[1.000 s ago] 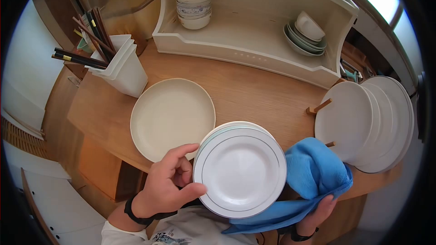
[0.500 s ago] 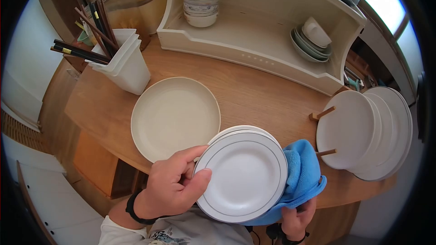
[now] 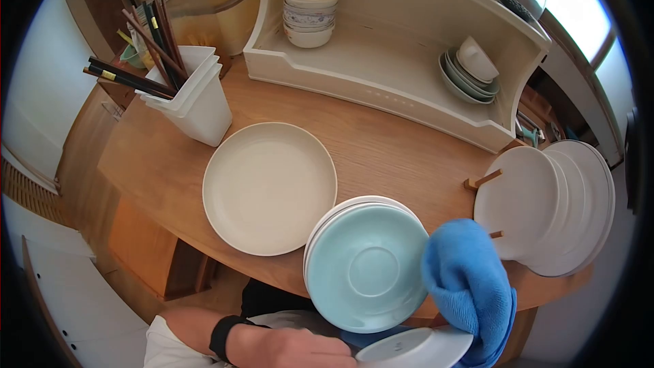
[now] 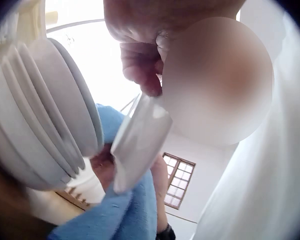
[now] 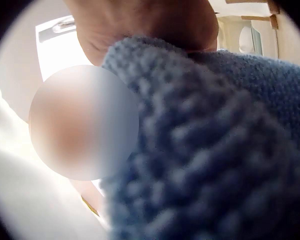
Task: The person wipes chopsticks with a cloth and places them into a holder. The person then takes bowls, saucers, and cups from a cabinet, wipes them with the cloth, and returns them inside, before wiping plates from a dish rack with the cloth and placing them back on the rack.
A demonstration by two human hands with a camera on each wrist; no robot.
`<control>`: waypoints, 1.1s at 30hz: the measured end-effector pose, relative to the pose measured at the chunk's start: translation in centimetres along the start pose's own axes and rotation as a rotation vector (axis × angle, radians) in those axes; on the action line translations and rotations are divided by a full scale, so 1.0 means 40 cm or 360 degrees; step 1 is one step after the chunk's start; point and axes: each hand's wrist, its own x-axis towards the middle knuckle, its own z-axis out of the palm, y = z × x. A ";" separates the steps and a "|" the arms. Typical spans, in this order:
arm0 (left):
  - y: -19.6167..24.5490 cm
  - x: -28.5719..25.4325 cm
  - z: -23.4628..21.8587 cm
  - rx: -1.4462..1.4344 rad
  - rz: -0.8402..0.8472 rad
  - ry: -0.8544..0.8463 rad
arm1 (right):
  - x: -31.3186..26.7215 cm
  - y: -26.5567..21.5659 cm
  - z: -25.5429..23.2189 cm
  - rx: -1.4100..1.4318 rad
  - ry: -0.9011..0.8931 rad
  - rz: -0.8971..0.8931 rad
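At lower center, the left hand's [image 3: 289, 349] fingers grasp 1 white plate [image 3: 409, 347], just singled out from the stack [image 3: 329, 217], baring a turquoise saucer [image 3: 373, 269]; the right hand [image 5: 147, 27] grips a blue towel [image 3: 470, 279].

The left hand [image 3: 294, 349] is low and curled — the right hand [image 4: 103, 167], mostly hidden, seems curled too.

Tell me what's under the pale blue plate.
White plates sit under the pale blue plate; their rims show along its upper left edge, but their inner faces are covered.
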 end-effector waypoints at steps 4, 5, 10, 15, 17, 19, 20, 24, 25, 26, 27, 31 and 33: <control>-0.005 -0.007 0.024 0.0112 0.0104 0.0115 | 0.020 -0.105 -0.028 -0.0312 -0.0260 0.0500; -0.009 0.000 0.018 0.0006 0.0181 0.0066 | 0.022 -0.124 -0.030 -0.0388 -0.0317 0.0627; -0.014 0.036 -0.023 -0.0212 0.0267 -0.0189 | 0.020 -0.199 -0.012 -0.0490 -0.0145 0.0751; 0.019 0.033 0.019 -0.0552 -0.0450 0.0016 | 0.011 -0.255 0.043 -0.0589 0.0068 0.0877; 0.005 0.028 0.044 -0.0582 -0.0372 0.0078 | 0.011 -0.274 0.076 -0.0622 0.0162 0.0903; 0.003 0.020 0.039 -0.0602 -0.0283 0.0144 | 0.053 -0.262 0.078 -0.0638 0.0210 0.0882; 0.005 0.038 0.023 -0.0748 -0.0322 0.0163 | 0.084 -0.264 0.072 -0.0640 0.0187 0.0815; -0.017 0.035 0.007 -0.1047 -0.0289 0.0247 | 0.187 -0.280 0.050 -0.0653 0.0114 0.0572; -0.011 0.039 0.012 -0.1044 -0.0276 0.0236 | 0.206 -0.286 0.044 -0.0660 0.0103 0.0521; -0.002 0.043 0.022 -0.1059 -0.0312 0.0370 | 0.219 -0.290 0.038 -0.0671 0.0093 0.0470; 0.003 0.046 0.033 -0.1078 -0.0349 0.0507 | 0.231 -0.296 0.031 -0.0685 0.0082 0.0424; -0.029 0.051 0.050 -0.1200 -0.0036 0.0567 | 0.261 -0.323 0.001 -0.0757 0.0071 0.0221; -0.015 0.051 0.017 -0.1250 -0.0179 0.0389 | 0.266 -0.338 -0.011 -0.0786 0.0067 0.0137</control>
